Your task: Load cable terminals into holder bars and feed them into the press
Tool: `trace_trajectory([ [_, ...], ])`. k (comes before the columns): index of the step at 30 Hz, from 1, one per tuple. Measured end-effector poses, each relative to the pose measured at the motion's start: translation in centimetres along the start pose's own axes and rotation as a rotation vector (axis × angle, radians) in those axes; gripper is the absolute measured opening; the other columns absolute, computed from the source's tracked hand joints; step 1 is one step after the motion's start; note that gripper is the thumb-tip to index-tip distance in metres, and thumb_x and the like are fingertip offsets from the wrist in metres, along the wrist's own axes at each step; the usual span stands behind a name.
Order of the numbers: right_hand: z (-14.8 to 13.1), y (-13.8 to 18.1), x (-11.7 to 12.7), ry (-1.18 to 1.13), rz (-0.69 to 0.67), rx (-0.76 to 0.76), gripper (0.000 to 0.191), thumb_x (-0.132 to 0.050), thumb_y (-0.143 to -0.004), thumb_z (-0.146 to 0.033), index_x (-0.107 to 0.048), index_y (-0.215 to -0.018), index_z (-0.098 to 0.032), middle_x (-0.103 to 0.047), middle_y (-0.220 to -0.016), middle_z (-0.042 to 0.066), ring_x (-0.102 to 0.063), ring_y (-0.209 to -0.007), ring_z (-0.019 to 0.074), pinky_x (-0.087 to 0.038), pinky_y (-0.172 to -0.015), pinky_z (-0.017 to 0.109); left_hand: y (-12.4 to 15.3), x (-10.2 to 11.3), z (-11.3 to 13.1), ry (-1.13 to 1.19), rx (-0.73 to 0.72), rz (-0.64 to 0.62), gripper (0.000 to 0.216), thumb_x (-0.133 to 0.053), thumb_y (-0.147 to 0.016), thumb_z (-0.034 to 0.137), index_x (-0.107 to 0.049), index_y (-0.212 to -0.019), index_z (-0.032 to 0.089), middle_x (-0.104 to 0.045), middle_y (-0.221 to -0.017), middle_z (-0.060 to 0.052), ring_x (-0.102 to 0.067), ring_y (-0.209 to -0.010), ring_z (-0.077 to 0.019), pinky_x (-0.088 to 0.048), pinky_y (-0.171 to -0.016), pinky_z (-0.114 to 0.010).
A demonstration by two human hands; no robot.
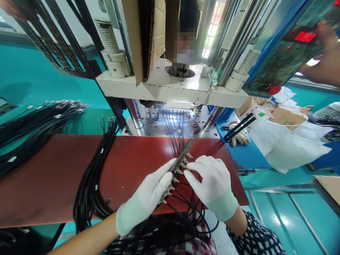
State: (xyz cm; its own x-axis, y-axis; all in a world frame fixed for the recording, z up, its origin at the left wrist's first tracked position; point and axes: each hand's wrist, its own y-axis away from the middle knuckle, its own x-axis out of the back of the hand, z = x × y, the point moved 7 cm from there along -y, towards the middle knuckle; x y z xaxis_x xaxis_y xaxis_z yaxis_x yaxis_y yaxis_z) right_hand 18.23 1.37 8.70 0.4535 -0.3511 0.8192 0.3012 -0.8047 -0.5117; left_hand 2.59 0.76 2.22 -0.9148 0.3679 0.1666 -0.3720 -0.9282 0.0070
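Observation:
A narrow metal bar fixture (189, 144) slants over the brown work board, with a row of small metal cable connectors (175, 179) along its right edge. My left hand (152, 189), in a white glove, is closed around the bar's middle, thumb on top. My gloved right hand (212, 182) has its thumb and forefinger bent together at one of the connectors on the bar's upper half; the fingertips partly hide it. Black cables (192, 209) run from the connectors down into a loose tangle over my lap.
Ahead stands a press (170, 85) with cables (174, 129) laid in its lower plate. Black cable bundles (92, 177) lie to the left. At right are a work glove (240, 137) and white bags (284, 141). Another person's hand (325, 53) is at the control panel (281, 53).

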Motion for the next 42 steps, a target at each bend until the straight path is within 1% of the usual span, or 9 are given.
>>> trace_trajectory([
  [4, -0.6, -0.5, -0.5, 0.049, 0.037, 0.023, 0.016, -0.064, -0.082, -0.019, -0.063, -0.066, -0.02, -0.059, -0.067, -0.001, -0.052, -0.067, 0.0147, -0.029, -0.068, 0.033, 0.2, 0.0, -0.3, 0.017, 0.03, 0.028, 0.053, -0.046, -0.098, 0.043, -0.047, -0.147, 0.024, -0.069, -0.126, -0.004, -0.055, -0.13, -0.0289, -0.042, -0.115, -0.041],
  [6, -0.6, -0.4, -0.6, 0.046, 0.071, 0.01, 0.019, -0.063, -0.079, -0.017, -0.058, -0.061, -0.019, -0.056, -0.064, -0.001, -0.051, -0.065, 0.0144, -0.029, -0.067, 0.033, 0.3, 0.1, -0.4, 0.032, 0.02, 0.041, 0.054, -0.048, -0.097, 0.044, -0.047, -0.147, 0.024, -0.071, -0.122, -0.004, -0.054, -0.13, -0.0302, -0.044, -0.113, -0.042],
  [13, 0.7, -0.3, 0.2, -0.018, 0.056, -0.012, 0.007, -0.066, -0.088, -0.028, -0.071, -0.086, -0.024, -0.066, -0.079, -0.002, -0.058, -0.075, 0.0145, -0.032, -0.071, 0.032, 0.1, 0.1, -0.1, -0.019, -0.018, -0.004, 0.052, -0.04, -0.101, 0.04, -0.042, -0.15, 0.024, -0.046, -0.153, -0.003, -0.04, -0.143, -0.0233, -0.031, -0.122, -0.037],
  [17, 0.6, -0.8, 0.2, 0.052, 0.039, 0.006, 0.01, -0.064, -0.086, -0.023, -0.069, -0.077, -0.022, -0.062, -0.072, -0.002, -0.054, -0.069, 0.0148, -0.03, -0.069, 0.033, 0.3, 0.0, -0.5, -0.039, 0.016, 0.001, 0.054, -0.041, -0.1, 0.042, -0.041, -0.151, 0.024, -0.052, -0.148, -0.003, -0.044, -0.14, -0.0264, -0.035, -0.12, -0.04],
  [22, 0.0, -1.0, -0.3, 0.074, 0.119, 0.029, 0.016, -0.061, -0.079, -0.016, -0.06, -0.063, -0.018, -0.057, -0.065, 0.0, -0.05, -0.065, 0.0143, -0.03, -0.067, 0.033, 0.6, 0.0, -0.6, -0.058, 0.006, 0.009, 0.054, -0.042, -0.1, 0.042, -0.04, -0.151, 0.025, -0.054, -0.147, -0.002, -0.047, -0.138, -0.0274, -0.037, -0.118, -0.041],
  [29, 1.7, -0.5, 0.7, 0.003, 0.128, -0.024, 0.008, -0.066, -0.088, -0.028, -0.072, -0.09, -0.023, -0.068, -0.082, 0.0, -0.06, -0.079, 0.0154, -0.035, -0.074, 0.032, 0.1, 0.2, 0.6, -0.028, -0.065, -0.003, 0.051, -0.041, -0.101, 0.038, -0.042, -0.15, 0.023, -0.045, -0.154, -0.003, -0.041, -0.143, -0.0243, -0.031, -0.122, -0.037],
  [34, 2.0, -1.3, 0.0, 0.05, 0.084, -0.034, 0.01, -0.063, -0.087, -0.024, -0.071, -0.081, -0.022, -0.066, -0.077, 0.0, -0.057, -0.076, 0.0162, -0.033, -0.073, 0.033, 0.1, -0.1, 0.4, -0.019, -0.046, -0.017, 0.051, -0.039, -0.101, 0.037, -0.04, -0.151, 0.025, -0.043, -0.155, -0.002, -0.04, -0.144, -0.0227, -0.028, -0.123, -0.039],
  [39, 1.7, -1.5, -0.9, 0.096, 0.112, -0.011, 0.014, -0.061, -0.08, -0.017, -0.065, -0.068, -0.02, -0.061, -0.07, 0.0, -0.052, -0.071, 0.0154, -0.031, -0.07, 0.033, 0.0, -0.3, 0.3, -0.026, -0.033, -0.023, 0.051, -0.04, -0.101, 0.038, -0.04, -0.151, 0.025, -0.043, -0.155, -0.003, -0.039, -0.144, -0.0221, -0.026, -0.124, -0.037],
  [42, 3.2, -1.9, -0.8, 0.033, 0.0, -0.011, 0.013, -0.061, -0.085, -0.021, -0.068, -0.074, -0.02, -0.064, -0.077, 0.0, -0.056, -0.073, 0.014, -0.034, -0.07, 0.031, -0.5, -0.1, 1.1, 0.013, -0.04, -0.064, 0.051, -0.04, -0.101, 0.039, -0.043, -0.149, 0.023, -0.046, -0.153, -0.004, -0.039, -0.144, -0.0235, -0.027, -0.123, -0.038],
])
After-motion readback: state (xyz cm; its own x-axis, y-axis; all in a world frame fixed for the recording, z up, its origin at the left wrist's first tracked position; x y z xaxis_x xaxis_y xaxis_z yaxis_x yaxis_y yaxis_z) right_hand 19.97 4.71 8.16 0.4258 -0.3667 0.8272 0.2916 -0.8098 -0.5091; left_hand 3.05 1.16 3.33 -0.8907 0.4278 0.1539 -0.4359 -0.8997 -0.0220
